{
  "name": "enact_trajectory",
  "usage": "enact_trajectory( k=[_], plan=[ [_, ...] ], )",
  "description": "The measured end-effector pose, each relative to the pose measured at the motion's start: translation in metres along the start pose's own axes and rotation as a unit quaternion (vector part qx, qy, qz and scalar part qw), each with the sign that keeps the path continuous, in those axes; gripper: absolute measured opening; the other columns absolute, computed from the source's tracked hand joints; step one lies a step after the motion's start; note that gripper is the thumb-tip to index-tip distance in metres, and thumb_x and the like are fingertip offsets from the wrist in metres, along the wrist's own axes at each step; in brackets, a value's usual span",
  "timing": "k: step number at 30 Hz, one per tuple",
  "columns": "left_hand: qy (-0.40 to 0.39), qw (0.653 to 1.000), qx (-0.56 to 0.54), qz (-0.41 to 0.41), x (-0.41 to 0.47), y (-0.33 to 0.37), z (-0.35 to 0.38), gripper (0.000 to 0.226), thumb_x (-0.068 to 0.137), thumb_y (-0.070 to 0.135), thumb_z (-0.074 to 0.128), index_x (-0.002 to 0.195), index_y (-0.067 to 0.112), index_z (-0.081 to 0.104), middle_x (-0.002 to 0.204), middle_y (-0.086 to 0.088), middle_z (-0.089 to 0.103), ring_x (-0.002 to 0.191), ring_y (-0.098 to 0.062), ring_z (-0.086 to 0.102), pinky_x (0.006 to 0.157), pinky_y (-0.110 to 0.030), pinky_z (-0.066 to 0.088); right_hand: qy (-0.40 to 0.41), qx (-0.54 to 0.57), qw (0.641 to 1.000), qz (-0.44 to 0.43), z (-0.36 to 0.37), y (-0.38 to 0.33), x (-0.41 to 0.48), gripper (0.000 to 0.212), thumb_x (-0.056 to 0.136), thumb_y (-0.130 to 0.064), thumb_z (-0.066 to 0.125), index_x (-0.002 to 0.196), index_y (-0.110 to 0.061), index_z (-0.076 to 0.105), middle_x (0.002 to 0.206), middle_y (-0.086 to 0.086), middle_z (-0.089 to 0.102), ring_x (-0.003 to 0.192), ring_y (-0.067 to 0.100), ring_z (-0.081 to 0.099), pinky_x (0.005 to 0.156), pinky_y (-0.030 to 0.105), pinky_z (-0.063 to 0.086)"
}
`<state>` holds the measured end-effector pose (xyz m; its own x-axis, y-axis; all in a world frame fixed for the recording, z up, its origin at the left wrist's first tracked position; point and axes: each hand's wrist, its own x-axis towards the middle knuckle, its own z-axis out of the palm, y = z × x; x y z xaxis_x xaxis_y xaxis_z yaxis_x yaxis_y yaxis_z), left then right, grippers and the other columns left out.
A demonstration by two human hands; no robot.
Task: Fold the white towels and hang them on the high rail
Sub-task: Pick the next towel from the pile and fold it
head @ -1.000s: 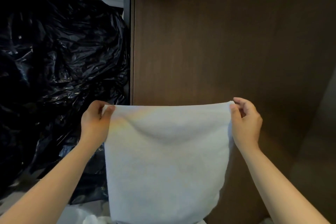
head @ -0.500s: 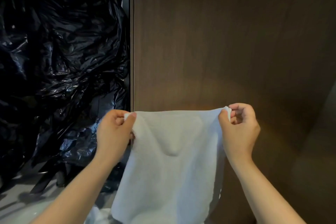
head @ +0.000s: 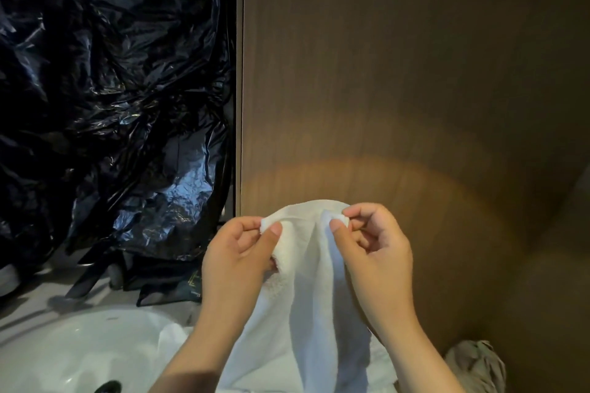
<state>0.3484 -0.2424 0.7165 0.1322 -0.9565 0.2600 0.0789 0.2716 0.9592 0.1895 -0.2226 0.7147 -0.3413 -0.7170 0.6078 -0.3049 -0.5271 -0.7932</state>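
Towel (head: 306,297) white, held up in front of wood panel (head: 399,73), low and near its left edge. Top edge gathered into a narrow bunch, rest hanging in soft vertical folds down past frame bottom. Left hand (head: 238,260) pinching one top corner between thumb and curled forefinger, other fingers curled in behind cloth. Right hand (head: 373,252) pinching other top corner, thumb on near side, fingertips behind, remaining fingers curled loosely toward palm. Hands close together, not touching, small hump of towel rising between them. Bare forearms coming up from below panel. Black plastic bag (head: 111,89), crumpled and glossy, filling space left of panel, just past a thin dark upright strip along panel's left edge. White basin (head: 79,348) down-left of panel, under bag, glossy, dark spot at its lower rim. More white cloth (head: 172,338) below panel's left edge, at basin's right side, partly behind left forearm. Grey-beige crumpled cloth (head: 475,364) at panel's lower right, beside right forearm.
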Motion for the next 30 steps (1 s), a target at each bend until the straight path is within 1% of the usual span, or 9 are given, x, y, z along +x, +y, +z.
enact_trajectory(
  k=[4, 8, 11, 16, 18, 21, 23, 27, 30],
  plan=[
    [-0.03, 0.996, -0.075, -0.023, -0.014, -0.002, 0.0, 0.013, 0.086, 0.013, 0.068, 0.094, 0.003, 0.066, 0.067, -0.007, 0.07, 0.055, -0.009, 0.06, 0.051, -0.017, 0.05, -0.047, 0.035, 0.998, 0.037, 0.005, 0.003, -0.017, 0.014, 0.087, -0.018, 0.072, 0.093, -0.028, 0.065, 0.073, -0.005, 0.06, 0.057, 0.005, 0.05, 0.056, 0.014, 0.046],
    [-0.047, 0.994, -0.092, -0.031, -0.019, -0.002, -0.002, 0.015, 0.085, 0.013, 0.068, 0.097, 0.005, 0.068, 0.082, -0.015, 0.073, 0.065, -0.019, 0.065, 0.059, -0.022, 0.056, -0.083, 0.031, 0.995, 0.039, 0.005, 0.002, -0.025, 0.021, 0.085, -0.024, 0.071, 0.102, -0.036, 0.069, 0.081, -0.009, 0.066, 0.065, 0.003, 0.059, 0.059, 0.013, 0.048],
    [-0.051, 0.996, -0.076, -0.017, -0.022, 0.001, -0.003, 0.014, 0.085, 0.01, 0.067, 0.097, 0.002, 0.068, 0.081, -0.015, 0.074, 0.065, -0.018, 0.066, 0.06, -0.021, 0.057, -0.131, 0.042, 0.99, 0.042, 0.002, 0.001, -0.026, 0.024, 0.086, -0.031, 0.073, 0.109, -0.038, 0.07, 0.084, -0.006, 0.068, 0.068, 0.005, 0.06, 0.063, 0.016, 0.051],
    [-0.064, 0.997, -0.023, 0.036, -0.026, 0.004, -0.008, 0.007, 0.087, 0.009, 0.065, 0.088, 0.008, 0.072, 0.074, -0.005, 0.074, 0.066, -0.017, 0.07, 0.061, -0.023, 0.058, -0.207, 0.095, 0.971, 0.075, -0.004, -0.001, -0.025, 0.028, 0.091, -0.032, 0.064, 0.119, -0.031, 0.068, 0.105, -0.004, 0.072, 0.098, 0.017, 0.069, 0.078, 0.024, 0.056],
    [-0.072, 0.996, -0.024, 0.038, -0.026, 0.005, -0.01, 0.007, 0.086, 0.009, 0.065, 0.086, 0.006, 0.072, 0.071, -0.006, 0.074, 0.063, -0.015, 0.07, 0.059, -0.02, 0.056, -0.209, 0.111, 0.967, 0.097, -0.005, 0.0, -0.023, 0.028, 0.09, -0.026, 0.063, 0.117, -0.029, 0.069, 0.098, -0.001, 0.071, 0.091, 0.018, 0.07, 0.075, 0.026, 0.057],
    [-0.083, 0.996, -0.027, 0.032, -0.029, 0.004, -0.011, 0.007, 0.086, 0.007, 0.065, 0.084, 0.004, 0.071, 0.07, -0.008, 0.073, 0.061, -0.014, 0.07, 0.058, -0.018, 0.055, -0.207, 0.112, 0.965, 0.114, -0.004, 0.002, -0.021, 0.024, 0.09, -0.012, 0.066, 0.11, -0.025, 0.07, 0.079, 0.002, 0.067, 0.071, 0.019, 0.069, 0.065, 0.026, 0.055],
    [-0.086, 0.996, -0.013, 0.036, -0.03, 0.002, -0.012, 0.007, 0.086, 0.007, 0.066, 0.083, 0.007, 0.072, 0.069, -0.008, 0.073, 0.061, -0.014, 0.069, 0.059, -0.019, 0.056, -0.214, 0.099, 0.964, 0.121, -0.005, 0.002, -0.019, 0.025, 0.087, -0.01, 0.068, 0.106, -0.026, 0.068, 0.068, 0.006, 0.064, 0.056, 0.02, 0.062, 0.056, 0.026, 0.052],
    [-0.087, 0.995, -0.003, 0.042, -0.03, 0.002, -0.016, 0.008, 0.086, 0.007, 0.066, 0.081, 0.008, 0.072, 0.069, -0.009, 0.072, 0.06, -0.013, 0.066, 0.059, -0.019, 0.056, -0.245, 0.051, 0.958, 0.139, -0.008, 0.001, -0.013, 0.017, 0.085, -0.017, 0.074, 0.093, -0.027, 0.064, 0.058, 0.01, 0.063, 0.043, 0.017, 0.053, 0.046, 0.024, 0.045],
    [-0.083, 0.995, -0.003, 0.048, -0.029, 0.003, -0.017, 0.008, 0.085, 0.009, 0.066, 0.081, 0.008, 0.072, 0.069, -0.01, 0.072, 0.061, -0.016, 0.066, 0.06, -0.022, 0.057, -0.235, 0.04, 0.963, 0.129, -0.006, -0.003, -0.011, 0.025, 0.077, -0.037, 0.077, 0.078, -0.026, 0.054, 0.051, 0.007, 0.06, 0.04, 0.017, 0.05, 0.043, 0.024, 0.042]
  ],
)
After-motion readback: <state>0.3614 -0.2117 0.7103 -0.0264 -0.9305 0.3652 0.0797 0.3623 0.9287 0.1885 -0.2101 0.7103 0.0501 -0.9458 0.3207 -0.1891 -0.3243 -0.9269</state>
